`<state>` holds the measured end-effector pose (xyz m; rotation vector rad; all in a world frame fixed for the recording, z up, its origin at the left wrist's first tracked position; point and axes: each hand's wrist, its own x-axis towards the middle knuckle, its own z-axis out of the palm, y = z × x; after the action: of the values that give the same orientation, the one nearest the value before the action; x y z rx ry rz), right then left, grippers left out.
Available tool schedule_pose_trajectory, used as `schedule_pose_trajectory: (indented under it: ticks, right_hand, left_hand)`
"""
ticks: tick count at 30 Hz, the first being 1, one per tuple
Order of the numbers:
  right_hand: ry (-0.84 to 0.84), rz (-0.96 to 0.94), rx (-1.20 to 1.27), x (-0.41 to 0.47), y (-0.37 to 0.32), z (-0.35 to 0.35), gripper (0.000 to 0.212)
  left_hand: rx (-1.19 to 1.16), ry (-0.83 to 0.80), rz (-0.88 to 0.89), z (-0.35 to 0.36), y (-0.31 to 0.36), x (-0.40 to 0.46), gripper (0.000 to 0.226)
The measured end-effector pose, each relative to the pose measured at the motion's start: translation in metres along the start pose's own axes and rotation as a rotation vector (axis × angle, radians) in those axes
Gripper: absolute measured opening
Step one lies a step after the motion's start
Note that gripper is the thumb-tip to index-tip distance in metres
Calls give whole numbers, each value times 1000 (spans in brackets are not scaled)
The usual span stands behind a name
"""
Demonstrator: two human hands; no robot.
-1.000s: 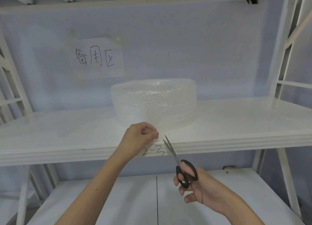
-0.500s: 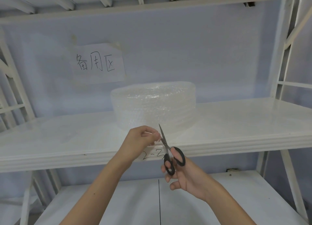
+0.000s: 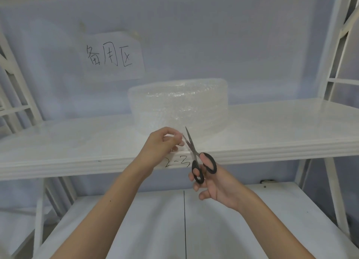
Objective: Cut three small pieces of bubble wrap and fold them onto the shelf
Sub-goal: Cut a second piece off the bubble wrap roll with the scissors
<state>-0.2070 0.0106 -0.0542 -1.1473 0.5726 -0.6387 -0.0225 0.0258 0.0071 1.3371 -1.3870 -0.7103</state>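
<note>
At frame centre, the left hand (image 3: 162, 142) pinches the edge of the bubble wrap (image 3: 178, 105) on the shelf (image 3: 272, 130). Just right of it, the right hand (image 3: 217, 183) grips scissors (image 3: 196, 157), blades slightly parted beside the pinch.

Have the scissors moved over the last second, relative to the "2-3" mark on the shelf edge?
Yes. The scissors have come up and left: the blades now rise above the "2-3" mark, beside the left hand; the right hand holds them.

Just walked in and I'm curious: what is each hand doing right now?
Left hand: closed, pinching the loose end of the clear bubble wrap roll.
Right hand: closed on the black-handled scissors, blades open at the wrap.
</note>
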Motion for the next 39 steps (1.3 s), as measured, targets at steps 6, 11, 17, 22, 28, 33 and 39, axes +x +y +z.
schedule_pose_trajectory:
  ticks: [6, 11, 17, 22, 28, 33, 39]
  right_hand:
    - [-4, 12, 7, -1, 10, -5, 48]
    - [-27, -9, 37, 5, 2, -4, 48]
    - [-51, 6, 1, 9, 1, -4, 50]
    - [-50, 9, -1, 8, 3, -5, 49]
    - [-59, -23, -30, 8, -3, -4, 48]
    - [-32, -72, -59, 5, -6, -3, 44]
    - [2, -123, -113, 3, -6, -4, 42]
  left_hand:
    - [-20, -14, -5, 0, 1, 2, 8]
    - [-25, -20, -1, 0, -1, 4, 8]
    - [-32, -32, 4, -2, -4, 4, 10]
    - [-30, -27, 14, -1, -6, 5, 9]
    - [-37, -15, 17, -1, -6, 5, 5]
    - [-28, -16, 9, 0, -8, 7, 10]
    - [-24, -24, -1, 1, -7, 7, 10]
